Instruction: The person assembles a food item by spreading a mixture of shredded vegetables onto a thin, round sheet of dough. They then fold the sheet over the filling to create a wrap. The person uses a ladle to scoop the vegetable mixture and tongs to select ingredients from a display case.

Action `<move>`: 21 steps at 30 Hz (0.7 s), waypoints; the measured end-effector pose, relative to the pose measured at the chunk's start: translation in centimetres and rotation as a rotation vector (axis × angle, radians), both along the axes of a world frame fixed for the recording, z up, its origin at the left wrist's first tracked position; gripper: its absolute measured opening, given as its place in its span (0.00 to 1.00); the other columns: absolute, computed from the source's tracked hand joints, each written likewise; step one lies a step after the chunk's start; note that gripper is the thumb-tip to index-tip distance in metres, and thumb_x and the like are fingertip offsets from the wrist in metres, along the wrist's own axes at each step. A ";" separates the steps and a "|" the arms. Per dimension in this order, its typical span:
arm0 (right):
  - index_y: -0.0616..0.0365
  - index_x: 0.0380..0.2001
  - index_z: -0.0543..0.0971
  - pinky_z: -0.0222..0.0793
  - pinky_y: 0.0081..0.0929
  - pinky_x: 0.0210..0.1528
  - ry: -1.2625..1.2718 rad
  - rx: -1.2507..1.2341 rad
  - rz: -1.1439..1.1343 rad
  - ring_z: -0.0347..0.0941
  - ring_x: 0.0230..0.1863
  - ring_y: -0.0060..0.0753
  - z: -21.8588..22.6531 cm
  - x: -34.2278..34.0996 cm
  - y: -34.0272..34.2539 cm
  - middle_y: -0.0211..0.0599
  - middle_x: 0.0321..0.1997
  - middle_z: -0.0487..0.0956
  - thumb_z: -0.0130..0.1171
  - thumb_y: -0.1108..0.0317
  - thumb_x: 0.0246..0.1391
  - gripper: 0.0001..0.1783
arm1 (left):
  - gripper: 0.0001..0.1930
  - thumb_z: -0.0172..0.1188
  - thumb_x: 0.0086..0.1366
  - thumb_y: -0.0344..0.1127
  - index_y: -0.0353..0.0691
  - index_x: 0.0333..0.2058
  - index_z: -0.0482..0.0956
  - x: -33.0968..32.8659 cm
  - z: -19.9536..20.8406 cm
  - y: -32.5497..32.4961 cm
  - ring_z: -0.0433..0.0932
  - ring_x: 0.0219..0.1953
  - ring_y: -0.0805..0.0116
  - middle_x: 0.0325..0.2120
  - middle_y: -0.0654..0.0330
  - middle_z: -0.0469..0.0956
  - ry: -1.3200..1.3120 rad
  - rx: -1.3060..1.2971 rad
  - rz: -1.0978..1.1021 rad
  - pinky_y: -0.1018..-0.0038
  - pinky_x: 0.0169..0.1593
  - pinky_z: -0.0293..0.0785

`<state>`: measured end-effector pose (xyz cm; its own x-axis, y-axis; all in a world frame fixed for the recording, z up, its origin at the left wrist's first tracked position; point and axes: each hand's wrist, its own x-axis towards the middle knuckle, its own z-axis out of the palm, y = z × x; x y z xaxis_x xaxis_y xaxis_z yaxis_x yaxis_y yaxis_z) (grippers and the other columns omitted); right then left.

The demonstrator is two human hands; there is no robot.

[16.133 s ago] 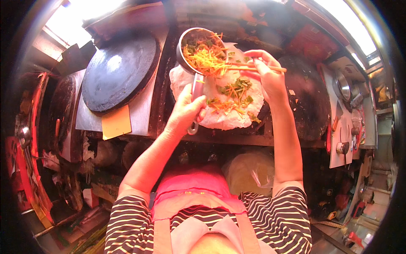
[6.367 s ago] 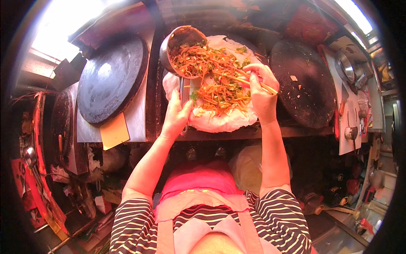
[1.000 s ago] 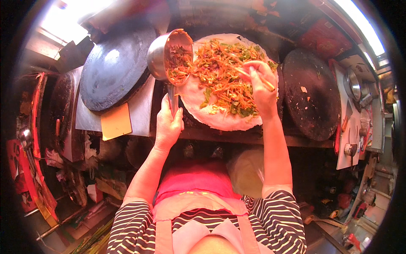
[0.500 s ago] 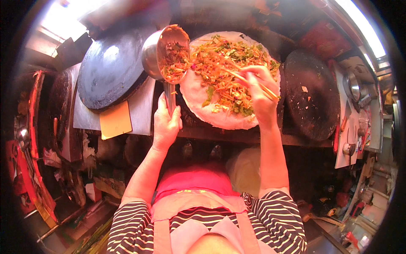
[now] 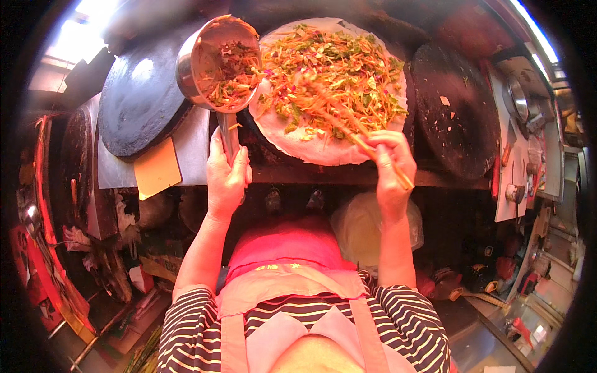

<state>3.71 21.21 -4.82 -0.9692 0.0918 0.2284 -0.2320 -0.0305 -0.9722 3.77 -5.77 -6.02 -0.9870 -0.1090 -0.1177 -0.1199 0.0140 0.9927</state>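
My left hand [image 5: 227, 177] is closed round the handle of a deep metal saucepan [image 5: 190, 73], tilted with its mouth toward the right. Shredded vegetables [image 5: 235, 78], orange, green and some purple, lie inside it. To the right a large thin pale pancake [image 5: 297, 142] rests on a round dark griddle, and a loose layer of the same shreds [image 5: 329, 81] covers most of it. My right hand [image 5: 394, 169] grips a pair of long wooden chopsticks [image 5: 356, 135] over the pancake's near right part. Their tips reach into the shreds and are blurred.
A round black griddle plate [image 5: 140, 93] stands at the left, above a metal sheet and a yellow square board [image 5: 157, 168]. Another dark round griddle [image 5: 454, 112] with crumbs lies at the right. Farther right, utensils lie by a metal bowl [image 5: 517, 99]. A plastic-wrapped bundle [image 5: 376, 227] sits below the counter.
The shreds spread wider over the pancake. My right hand has drawn back toward me with the chopsticks. The saucepan has shifted left, and its mouth faces up more. The whole view has shifted slightly.
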 end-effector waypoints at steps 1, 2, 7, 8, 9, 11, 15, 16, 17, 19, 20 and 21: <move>0.67 0.34 0.73 0.73 0.26 0.48 0.021 0.159 0.019 0.72 0.44 0.29 -0.1 0.5 0.0 0.40 0.42 0.71 0.47 0.79 0.58 0.05 | 0.20 0.48 0.68 0.26 0.36 0.56 0.56 0.2 0.1 0.0 0.63 0.14 0.81 0.18 0.68 0.65 -0.008 0.000 -0.003 0.84 0.16 0.59; 0.67 0.33 0.74 0.73 0.27 0.47 0.035 0.142 0.055 0.71 0.43 0.28 -0.2 1.1 0.0 0.40 0.41 0.71 0.48 0.79 0.58 0.05 | 0.18 0.48 0.68 0.26 0.37 0.55 0.57 0.4 0.3 0.1 0.63 0.13 0.81 0.18 0.68 0.65 -0.009 0.003 -0.006 0.84 0.15 0.58; 0.68 0.36 0.73 0.77 0.30 0.48 -0.027 -0.045 -0.169 0.74 0.43 0.31 -0.3 3.5 -0.1 0.42 0.43 0.70 0.44 0.80 0.59 0.07 | 0.14 0.48 0.68 0.27 0.38 0.51 0.60 1.1 0.8 0.1 0.63 0.13 0.82 0.19 0.68 0.65 -0.029 0.013 -0.043 0.84 0.15 0.58; 0.69 0.36 0.73 0.77 0.30 0.48 0.016 -0.069 -0.152 0.74 0.43 0.32 -0.4 3.9 -0.3 0.42 0.42 0.70 0.44 0.80 0.60 0.07 | 0.19 0.48 0.68 0.25 0.37 0.55 0.57 1.2 0.8 0.1 0.62 0.14 0.82 0.20 0.67 0.65 -0.038 0.018 -0.053 0.84 0.16 0.59; 0.69 0.35 0.73 0.77 0.30 0.47 -0.010 -0.003 -0.136 0.74 0.43 0.32 -0.5 4.2 -0.5 0.41 0.42 0.70 0.44 0.80 0.59 0.07 | 0.23 0.47 0.67 0.24 0.37 0.59 0.53 1.3 0.9 0.2 0.62 0.14 0.81 0.20 0.67 0.65 -0.045 0.024 -0.062 0.84 0.16 0.60; 0.68 0.35 0.73 0.77 0.29 0.46 -0.049 -0.057 -0.070 0.73 0.42 0.30 -0.7 4.6 -0.8 0.41 0.42 0.70 0.44 0.81 0.59 0.07 | 0.27 0.47 0.67 0.22 0.37 0.62 0.50 1.3 0.9 0.4 0.61 0.14 0.81 0.20 0.67 0.64 -0.054 0.019 -0.071 0.84 0.17 0.61; 0.67 0.35 0.74 0.77 0.29 0.46 -0.004 0.047 -0.108 0.74 0.41 0.31 -0.5 5.1 -0.2 0.43 0.42 0.72 0.44 0.81 0.58 0.07 | 0.14 0.48 0.68 0.25 0.38 0.51 0.61 1.4 1.1 0.6 0.63 0.14 0.82 0.22 0.67 0.65 -0.011 0.035 -0.065 0.85 0.16 0.59; 0.67 0.35 0.74 0.77 0.29 0.46 0.060 0.097 -0.103 0.74 0.41 0.32 -0.2 5.2 0.3 0.43 0.42 0.72 0.44 0.81 0.58 0.07 | 0.14 0.48 0.68 0.25 0.38 0.51 0.61 1.4 1.1 0.6 0.63 0.14 0.82 0.21 0.67 0.65 -0.008 0.037 -0.066 0.85 0.16 0.59; 0.67 0.35 0.73 0.77 0.31 0.47 0.070 -0.045 -0.134 0.75 0.44 0.34 0.0 5.3 0.9 0.44 0.43 0.72 0.44 0.80 0.59 0.07 | 0.14 0.48 0.68 0.25 0.38 0.51 0.61 1.4 1.2 0.6 0.63 0.14 0.82 0.21 0.67 0.65 -0.006 0.042 -0.065 0.85 0.16 0.58; 0.67 0.35 0.73 0.77 0.34 0.48 0.022 -0.056 -0.308 0.75 0.45 0.36 0.5 5.3 2.2 0.44 0.44 0.72 0.43 0.77 0.61 0.08 | 0.13 0.48 0.68 0.26 0.38 0.50 0.61 1.4 1.3 0.5 0.63 0.14 0.82 0.21 0.67 0.65 -0.018 0.032 -0.055 0.85 0.16 0.58; 0.67 0.36 0.73 0.76 0.34 0.48 -0.002 -0.103 -0.412 0.75 0.44 0.36 0.7 5.2 2.8 0.44 0.44 0.72 0.42 0.76 0.62 0.09 | 0.13 0.48 0.68 0.26 0.38 0.50 0.61 1.5 1.3 0.5 0.63 0.14 0.81 0.21 0.67 0.65 -0.023 0.028 -0.050 0.85 0.16 0.58; 0.67 0.35 0.72 0.76 0.32 0.48 -0.059 -0.139 -0.446 0.75 0.44 0.35 0.8 5.2 3.2 0.43 0.44 0.72 0.41 0.75 0.62 0.09 | 0.13 0.48 0.68 0.26 0.38 0.50 0.61 1.5 1.4 0.4 0.63 0.14 0.81 0.21 0.67 0.65 -0.027 -0.001 -0.056 0.85 0.16 0.58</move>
<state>8.94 24.37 -4.04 -0.8391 0.5282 0.1303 -0.1966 -0.0712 -0.9779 5.30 -5.35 -4.66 -0.9880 -0.0541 -0.1447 -0.1461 0.0225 0.9890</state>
